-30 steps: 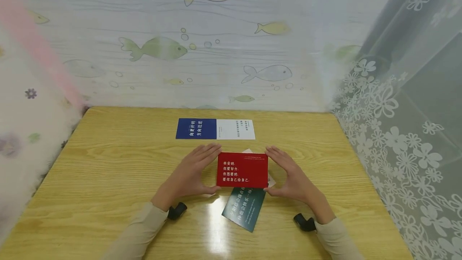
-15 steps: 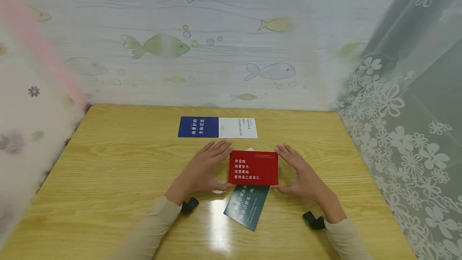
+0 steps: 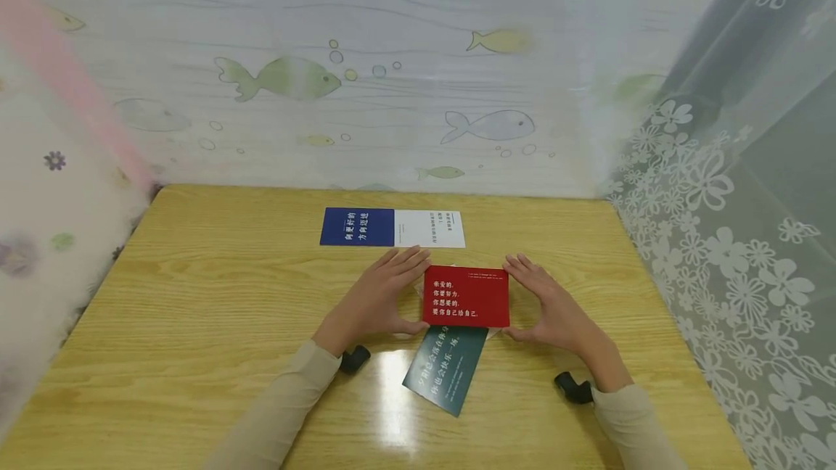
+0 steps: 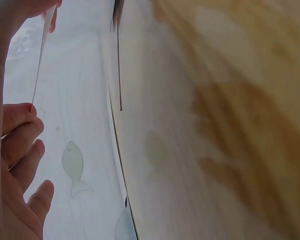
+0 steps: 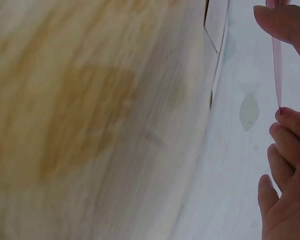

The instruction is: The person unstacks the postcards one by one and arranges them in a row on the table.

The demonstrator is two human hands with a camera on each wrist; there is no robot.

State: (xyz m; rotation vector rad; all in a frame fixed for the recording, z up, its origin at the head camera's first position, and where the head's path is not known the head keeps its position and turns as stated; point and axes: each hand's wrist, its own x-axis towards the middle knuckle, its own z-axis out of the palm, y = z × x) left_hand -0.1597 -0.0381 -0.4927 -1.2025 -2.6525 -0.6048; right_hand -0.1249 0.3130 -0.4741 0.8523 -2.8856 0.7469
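Observation:
Between both hands a red card (image 3: 466, 297) with white printed characters is held raised above the table, its text facing up toward the head camera. My left hand (image 3: 379, 296) grips its left edge by the corners, thumb low and index finger high. At the opposite edge, my right hand (image 3: 555, 307) pinches the corners the same way. In both wrist views the card (image 4: 41, 57) appears edge-on between thumb and forefinger. Under it on the table lies a dark green card (image 3: 447, 372) at a slant, its upper part hidden. A whitish piece also peeks out behind the red card.
Farther back, a blue card (image 3: 357, 227) and a white card (image 3: 429, 229) lie side by side on the wooden table (image 3: 215, 310). A fish-patterned curtain (image 3: 392, 93) hangs behind the table, and flowered lace (image 3: 712, 238) hangs at the right. Each wrist wears a black camera mount.
Both hands have carried the red card to the right and slightly away over the table. The green, blue and white cards stay in place; the head view has shifted a little.

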